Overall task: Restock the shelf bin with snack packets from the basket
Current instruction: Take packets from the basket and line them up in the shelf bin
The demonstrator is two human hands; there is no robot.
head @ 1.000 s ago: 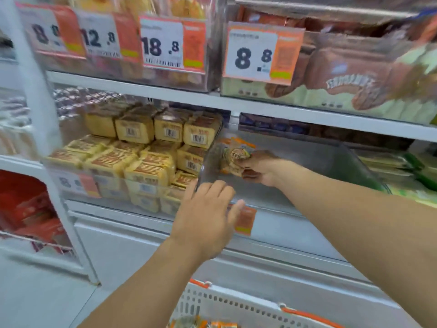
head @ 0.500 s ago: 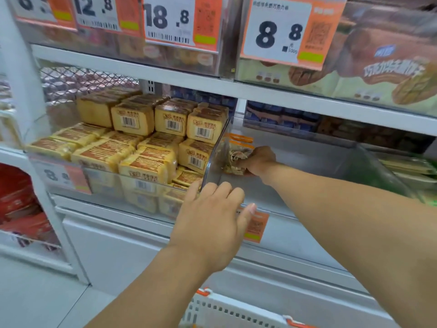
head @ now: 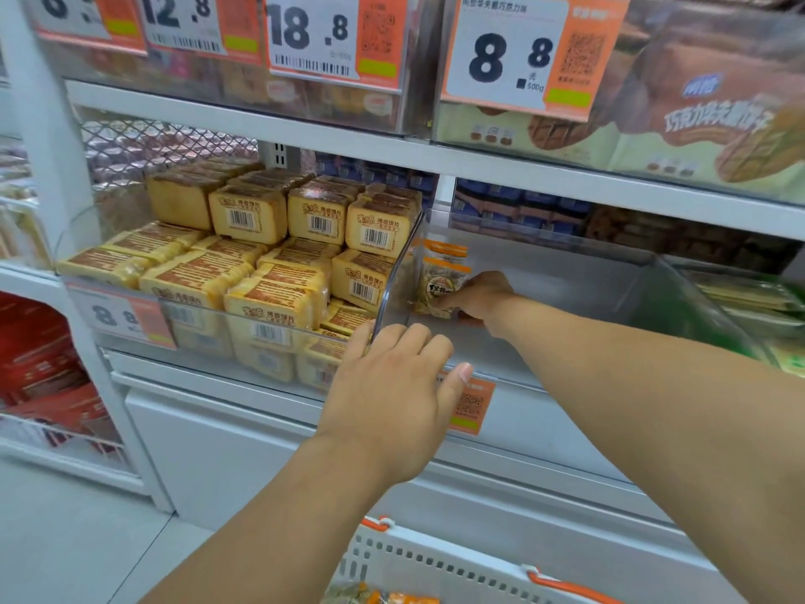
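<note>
Basket (head: 435, 560): bottom centre, more packets inside.
Left hand (head: 392, 385): fingers draped over the clear bin (head: 566, 289) front edge, steadying.
Right hand (head: 475, 296): has pushed deeper, pinching a snack packet (head: 440, 285) upright at centre frame; placement nearly complete.

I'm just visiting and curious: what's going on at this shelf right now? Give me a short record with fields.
place: shop shelf with price tags
right hand: inside the clear bin, grip on a snack packet standing near the bin's left wall
left hand: fingers on the bin's front edge
next bin: yellow packs, stacked
basket: white, orange clips, below the hands, packets inside
bin contents: packets only at the left wall
</note>
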